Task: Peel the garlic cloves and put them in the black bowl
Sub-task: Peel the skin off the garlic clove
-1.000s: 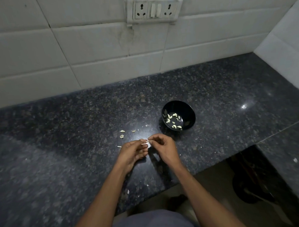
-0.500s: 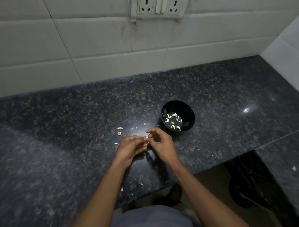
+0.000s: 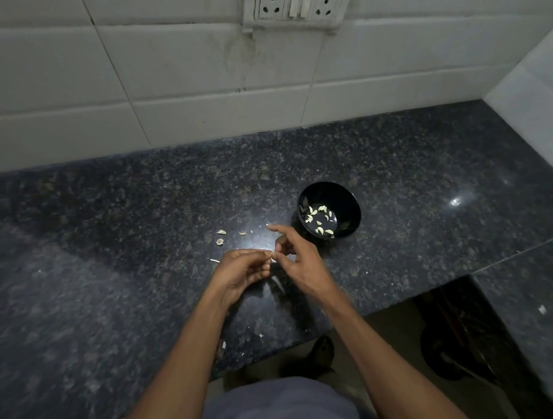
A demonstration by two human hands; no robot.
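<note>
Two hands meet above the dark granite counter (image 3: 113, 279), fingertips together just in front of the black bowl (image 3: 347, 203). Left hand (image 3: 243, 271) has its fingers curled inward and pinches a small pale garlic clove (image 3: 272, 258) at the tips; right hand (image 3: 298, 262) pinches the same clove from the other side, its index finger stretched out toward the bowl. Several peeled cloves (image 3: 320, 220) lie inside the bowl — pale against the black. Three unpeeled cloves (image 3: 220, 232) and bits of skin rest on the counter just left of the hands. White wall tiles (image 3: 168, 87) rise behind, with a socket panel (image 3: 295, 5) at the top.
</note>
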